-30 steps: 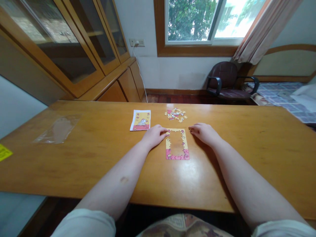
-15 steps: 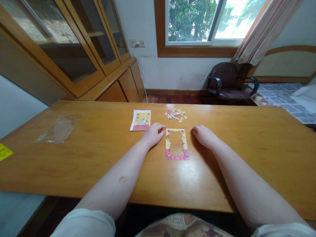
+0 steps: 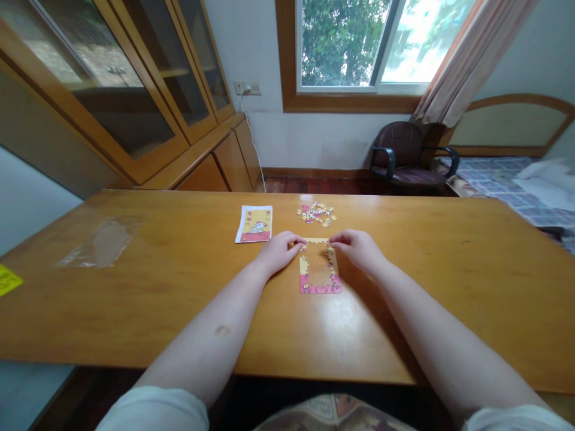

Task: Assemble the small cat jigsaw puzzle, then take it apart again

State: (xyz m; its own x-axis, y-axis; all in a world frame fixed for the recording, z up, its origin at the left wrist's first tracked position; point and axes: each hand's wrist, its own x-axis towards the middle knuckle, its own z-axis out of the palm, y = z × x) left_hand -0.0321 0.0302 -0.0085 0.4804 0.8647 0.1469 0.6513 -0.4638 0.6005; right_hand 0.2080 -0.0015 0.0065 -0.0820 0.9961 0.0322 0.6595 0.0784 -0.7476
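Observation:
A jigsaw puzzle border (image 3: pixel 320 289), pink along the bottom and yellow higher up, lies flat on the table with bare wood inside it. My left hand (image 3: pixel 279 250) pinches at its upper left corner, thumb and forefinger close together. At the upper right corner, the fingers of my right hand (image 3: pixel 356 243) are likewise closed on the edge. Both corners are partly covered by fingertips. Beyond the border sits a heap of loose puzzle pieces (image 3: pixel 317 214), yellow, white and pink. A picture card (image 3: pixel 254 224) showing a white animal lies just past my left hand.
A clear plastic bag (image 3: pixel 105 242) lies on the left of the wooden table (image 3: pixel 179 287), with a yellow label (image 3: pixel 6 279) at the far left edge. Behind the table are a glass-door cabinet (image 3: pixel 179 137) and an armchair (image 3: pixel 399 152).
My right hand has come in from the right to the border's upper right corner. My left hand drew slightly away, then returned to the upper left corner. The view has tilted slightly.

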